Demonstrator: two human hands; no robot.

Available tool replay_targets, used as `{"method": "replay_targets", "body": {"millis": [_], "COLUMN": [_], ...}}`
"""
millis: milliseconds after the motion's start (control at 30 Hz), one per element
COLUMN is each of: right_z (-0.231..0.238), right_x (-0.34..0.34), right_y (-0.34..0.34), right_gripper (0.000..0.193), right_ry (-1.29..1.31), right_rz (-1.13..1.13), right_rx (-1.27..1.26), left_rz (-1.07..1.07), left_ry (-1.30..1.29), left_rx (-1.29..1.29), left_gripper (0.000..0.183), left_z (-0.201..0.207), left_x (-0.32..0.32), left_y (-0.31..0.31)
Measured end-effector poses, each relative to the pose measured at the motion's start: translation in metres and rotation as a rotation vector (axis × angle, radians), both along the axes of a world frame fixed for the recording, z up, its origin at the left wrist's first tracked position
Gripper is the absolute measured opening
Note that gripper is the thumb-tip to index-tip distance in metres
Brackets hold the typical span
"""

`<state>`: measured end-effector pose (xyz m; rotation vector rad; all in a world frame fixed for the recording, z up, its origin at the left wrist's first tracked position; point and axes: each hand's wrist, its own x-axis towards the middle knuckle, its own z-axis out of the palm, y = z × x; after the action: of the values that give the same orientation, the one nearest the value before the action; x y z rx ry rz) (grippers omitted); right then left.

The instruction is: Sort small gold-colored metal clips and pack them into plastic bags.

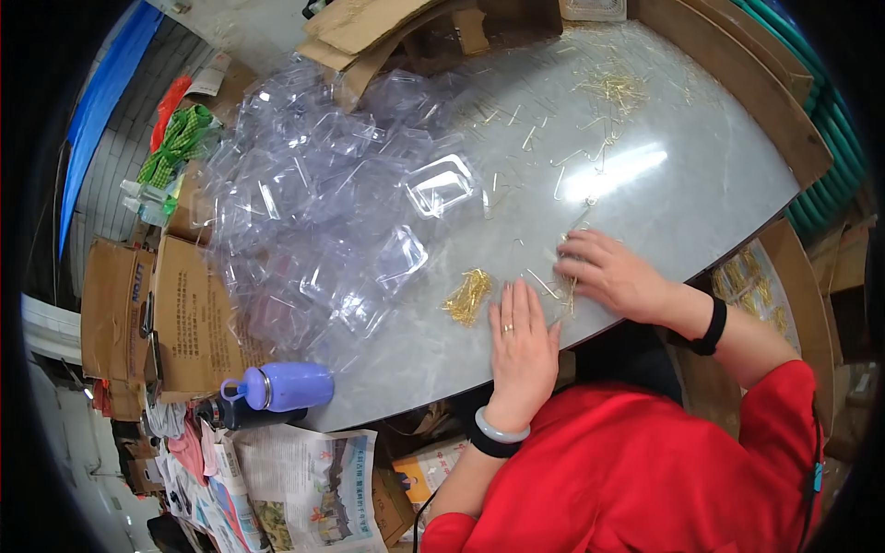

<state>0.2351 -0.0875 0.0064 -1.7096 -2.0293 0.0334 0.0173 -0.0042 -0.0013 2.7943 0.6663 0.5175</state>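
My left hand (524, 359) lies flat near the table's front edge, fingers stretched out and close together, with a ring on one finger. Just left of its fingertips is a small bundle of gold wire hooks (467, 298). My right hand (616, 278) rests to the right with its fingers apart, over a few loose gold wire hooks (544, 284) lying between the two hands. Whether its fingertips pinch any hook is hard to see. More hooks trail away from me toward a loose heap of gold hooks (616, 90) at the far right.
Clear plastic trays (304, 194) are heaped across the left of the grey table (719, 175). A purple bottle (300, 385) lies at the front left edge. Cardboard strips (774, 111) border the far right side, and a cardboard box (194, 313) stands at left. Newspaper (304, 488) hangs below.
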Motion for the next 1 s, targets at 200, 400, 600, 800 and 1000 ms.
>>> {"method": "replay_targets", "body": {"millis": [200,400,600,800,1000], "right_z": [0.003,0.004,0.010,0.028,0.016], "right_x": [0.005,-0.009,-0.031,-0.019,-0.029], "right_y": [-0.010,-0.028,-0.018,-0.027,-0.008], "right_gripper": [0.041,0.042,0.046,0.047,0.038], "right_ry": [0.112,-0.031,0.044,0.053,0.089], "right_rz": [-0.386,-0.520,-0.368,-0.329,-0.094], "right_rx": [0.137,0.065,-0.005,-0.137,-0.053], "left_rz": [-0.016,0.095,0.076,0.128,0.021], "left_ry": [-0.002,-0.167,-0.174,-0.182,-0.040], "left_rx": [-0.037,-0.140,-0.140,-0.084,-0.072], "left_gripper": [0.062,0.036,0.029,0.059,0.083], "left_z": [0.001,0.007,-0.003,0.007,-0.004], "left_x": [0.007,-0.004,-0.005,-0.003,0.004], "left_y": [0.005,0.005,0.007,0.003,0.012]}}
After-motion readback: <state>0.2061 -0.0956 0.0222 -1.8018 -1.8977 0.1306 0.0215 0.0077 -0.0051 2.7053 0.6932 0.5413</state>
